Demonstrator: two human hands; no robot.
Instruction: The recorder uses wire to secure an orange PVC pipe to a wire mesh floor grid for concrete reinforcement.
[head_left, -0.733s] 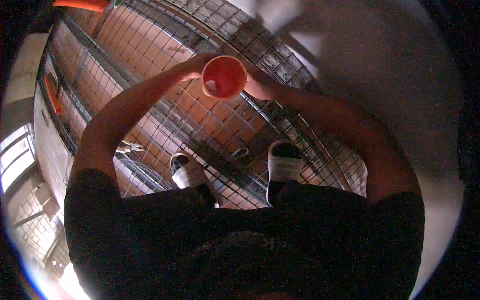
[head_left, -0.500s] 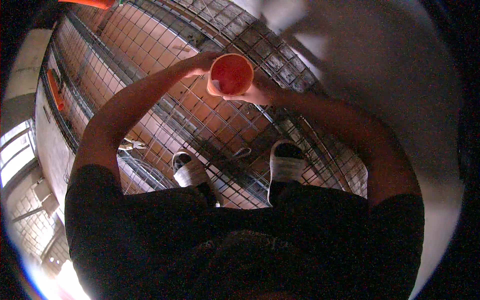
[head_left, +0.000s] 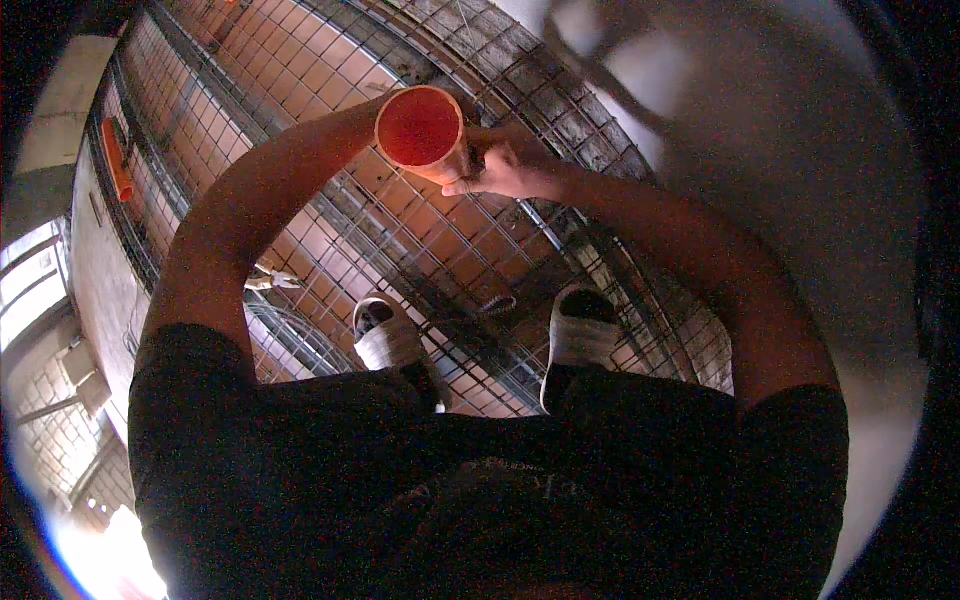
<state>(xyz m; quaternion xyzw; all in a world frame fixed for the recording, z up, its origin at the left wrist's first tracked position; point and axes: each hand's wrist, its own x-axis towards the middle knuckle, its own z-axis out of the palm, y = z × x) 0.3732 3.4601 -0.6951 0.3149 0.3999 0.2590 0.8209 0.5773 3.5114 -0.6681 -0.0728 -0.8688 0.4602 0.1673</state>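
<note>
- Head view: we hold an orange tube (head_left: 420, 130), open end toward us, raised above a steel mesh floor (head_left: 330, 80).
- Right hand (head_left: 505, 170): fingers curled against the tube's side.
- Left hand: hidden behind the tube; we cannot tell its grip.
- White shoes (head_left: 390, 340) stand on the mesh below.
</note>
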